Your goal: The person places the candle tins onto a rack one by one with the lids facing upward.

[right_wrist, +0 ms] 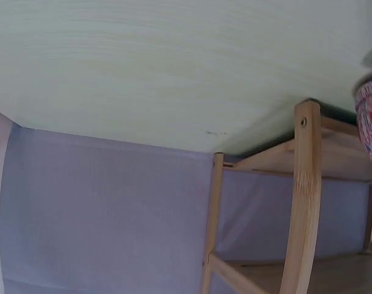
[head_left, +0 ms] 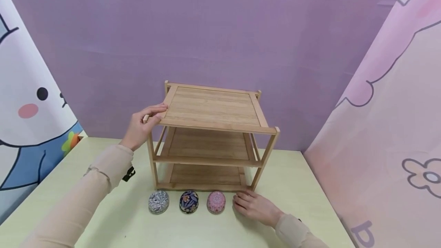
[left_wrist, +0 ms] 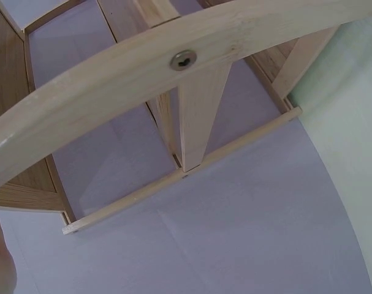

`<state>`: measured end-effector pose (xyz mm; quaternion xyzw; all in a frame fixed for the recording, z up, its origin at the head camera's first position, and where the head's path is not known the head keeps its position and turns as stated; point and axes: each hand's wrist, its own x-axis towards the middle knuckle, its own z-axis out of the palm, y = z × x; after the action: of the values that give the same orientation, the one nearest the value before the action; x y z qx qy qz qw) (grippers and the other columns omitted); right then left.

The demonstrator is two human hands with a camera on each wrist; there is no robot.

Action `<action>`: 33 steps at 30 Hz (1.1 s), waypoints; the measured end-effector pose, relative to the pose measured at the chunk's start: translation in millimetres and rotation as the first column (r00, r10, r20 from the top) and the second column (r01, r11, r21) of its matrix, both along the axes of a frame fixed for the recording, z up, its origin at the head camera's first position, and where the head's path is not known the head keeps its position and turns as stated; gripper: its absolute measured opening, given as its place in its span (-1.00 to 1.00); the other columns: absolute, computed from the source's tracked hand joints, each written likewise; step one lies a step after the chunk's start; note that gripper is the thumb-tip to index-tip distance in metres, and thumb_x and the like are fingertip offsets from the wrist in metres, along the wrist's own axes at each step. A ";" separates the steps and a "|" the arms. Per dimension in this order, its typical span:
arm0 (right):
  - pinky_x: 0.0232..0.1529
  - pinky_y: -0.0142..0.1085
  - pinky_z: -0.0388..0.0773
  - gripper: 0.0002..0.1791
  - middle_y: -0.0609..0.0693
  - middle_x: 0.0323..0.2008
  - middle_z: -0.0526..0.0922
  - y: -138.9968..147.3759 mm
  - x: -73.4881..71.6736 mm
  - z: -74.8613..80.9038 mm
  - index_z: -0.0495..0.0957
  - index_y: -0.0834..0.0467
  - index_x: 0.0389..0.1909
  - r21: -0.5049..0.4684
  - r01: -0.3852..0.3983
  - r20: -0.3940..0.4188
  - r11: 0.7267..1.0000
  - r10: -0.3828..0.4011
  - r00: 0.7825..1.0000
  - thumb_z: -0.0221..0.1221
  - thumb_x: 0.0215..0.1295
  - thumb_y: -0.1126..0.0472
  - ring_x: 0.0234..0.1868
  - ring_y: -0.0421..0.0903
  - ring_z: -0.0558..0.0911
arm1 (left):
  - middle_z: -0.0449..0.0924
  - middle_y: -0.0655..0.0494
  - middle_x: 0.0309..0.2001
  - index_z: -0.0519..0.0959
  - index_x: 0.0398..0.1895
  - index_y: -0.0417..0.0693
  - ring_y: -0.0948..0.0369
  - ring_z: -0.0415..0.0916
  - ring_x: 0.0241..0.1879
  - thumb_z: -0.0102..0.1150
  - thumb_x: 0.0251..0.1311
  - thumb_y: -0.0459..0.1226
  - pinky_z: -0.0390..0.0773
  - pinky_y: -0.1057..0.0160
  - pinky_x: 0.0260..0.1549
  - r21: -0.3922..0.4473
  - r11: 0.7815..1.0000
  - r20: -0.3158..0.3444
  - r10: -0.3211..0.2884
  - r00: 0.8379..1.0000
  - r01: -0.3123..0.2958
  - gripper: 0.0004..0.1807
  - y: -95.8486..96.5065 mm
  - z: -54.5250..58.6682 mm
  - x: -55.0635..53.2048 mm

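Observation:
A three-tier wooden shelf rack (head_left: 213, 108) stands on the table. My left hand (head_left: 139, 125) grips its upper front-left corner, fingers over the top board's left edge and thumb around the front of the post. My right hand (head_left: 256, 206) rests on the table by the rack's front-right foot, fingers relaxed and holding nothing. Just left of its fingertips sits a pink patterned oval tin (head_left: 216, 202). A dark-blue floral tin (head_left: 189, 201) and a grey-white leaf-patterned tin (head_left: 159, 201) continue the row. In the right wrist view, a patterned tin (right_wrist: 371, 116) is cut off at the edge.
The pale table (head_left: 113, 202) meets a purple backdrop (head_left: 213, 30) behind the rack. Cartoon-printed panels stand at the left (head_left: 31, 98) and right (head_left: 389, 125). Side rails and posts of the rack (left_wrist: 204, 116) fill much of the left wrist view.

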<state>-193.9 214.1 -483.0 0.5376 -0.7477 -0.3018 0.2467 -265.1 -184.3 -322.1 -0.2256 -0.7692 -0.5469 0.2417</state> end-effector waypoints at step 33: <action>-0.04 -0.31 0.56 -0.59 -0.13 -0.10 0.58 -0.2 -10.1 -16.7 0.54 -0.02 -0.11 -0.021 -0.040 -0.052 0.999 0.039 0.998 0.16 -0.09 0.22 -0.05 -0.16 0.54 | 0.51 -0.01 0.09 0.53 0.00 -0.20 0.35 0.30 0.21 0.03 0.23 -0.26 0.28 0.42 0.20 0.024 1.000 0.030 0.007 1.000 -0.007 -0.68 2.1 2.2 3.0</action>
<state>-203.9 214.0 -499.6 0.5417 -0.7334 -0.3025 0.2778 -262.0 -182.2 -319.8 -0.2117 -0.7669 -0.5586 0.2345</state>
